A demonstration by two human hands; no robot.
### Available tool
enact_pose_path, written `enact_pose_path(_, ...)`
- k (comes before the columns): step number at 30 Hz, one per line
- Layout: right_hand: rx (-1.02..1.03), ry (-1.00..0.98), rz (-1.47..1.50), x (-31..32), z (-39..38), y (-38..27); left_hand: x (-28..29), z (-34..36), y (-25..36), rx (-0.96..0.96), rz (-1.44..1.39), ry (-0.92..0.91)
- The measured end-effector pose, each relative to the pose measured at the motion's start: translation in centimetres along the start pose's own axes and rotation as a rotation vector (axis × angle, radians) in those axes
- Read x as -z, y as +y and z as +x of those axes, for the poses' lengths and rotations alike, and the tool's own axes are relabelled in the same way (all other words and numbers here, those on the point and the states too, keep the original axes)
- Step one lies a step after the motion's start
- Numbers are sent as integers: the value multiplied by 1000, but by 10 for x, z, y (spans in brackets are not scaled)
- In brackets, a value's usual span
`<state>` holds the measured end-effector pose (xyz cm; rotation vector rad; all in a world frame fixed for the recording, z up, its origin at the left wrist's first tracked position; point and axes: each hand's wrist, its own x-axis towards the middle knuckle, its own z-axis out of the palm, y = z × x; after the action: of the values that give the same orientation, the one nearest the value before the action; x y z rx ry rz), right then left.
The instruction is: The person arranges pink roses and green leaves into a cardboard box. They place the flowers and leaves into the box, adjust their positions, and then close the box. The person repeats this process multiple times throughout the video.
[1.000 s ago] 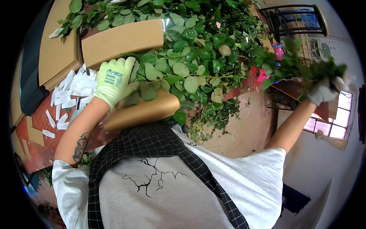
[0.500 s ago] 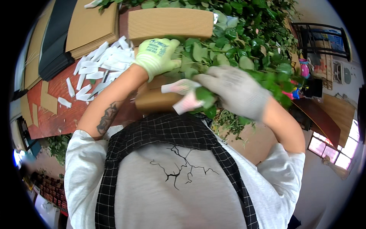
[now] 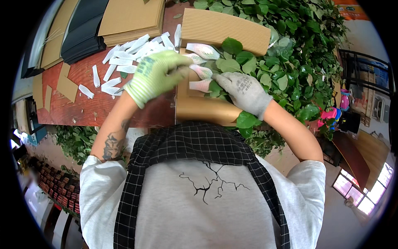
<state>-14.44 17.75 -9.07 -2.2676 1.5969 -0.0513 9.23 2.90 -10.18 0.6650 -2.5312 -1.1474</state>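
Observation:
Several pink roses (image 3: pixel 200 71) in white mesh sleeves lie with their heads to the left on a brown cardboard sheet (image 3: pixel 207 108), leafy stems pointing right. My right hand (image 3: pixel 247 90), in a grey glove, closes its fingers at the base of the two nearest sleeved roses. Leaves and the glove partly hide those stems. Just left of the heads is my left hand (image 3: pixel 159 74), in a pale green glove, a little blurred, its fingers apart and nothing seen in them. Below and beyond it a pile of white mesh sleeves (image 3: pixel 124 54) spreads over the red table (image 3: pixel 62 112).
A corrugated cardboard block (image 3: pixel 226 30) sits just beyond the roses. Dense green foliage (image 3: pixel 290 54) covers the right side. Stacks of brown cardboard (image 3: pixel 130 18) and black sheets (image 3: pixel 84 37) stand at the far left. Cardboard scraps (image 3: pixel 67 85) lie near the left edge.
The two sleeved roses in my right hand have come to rest on the cardboard beside others. My left hand has come off the leaves by the corrugated block. The whole view has shifted.

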Motion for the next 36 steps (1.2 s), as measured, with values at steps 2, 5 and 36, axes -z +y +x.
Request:
enact_pose_path(2,95,-22,58,9,-2,4,-5,-1,8,-85,-36,-74)
enact_pose_path(5,164,4,133,15,-12,6,-18,19,-13,-444,7,31)
enact_pose_path(36,-676,1317,255,207,-288,86,-57,56,29,-238,666,-359)
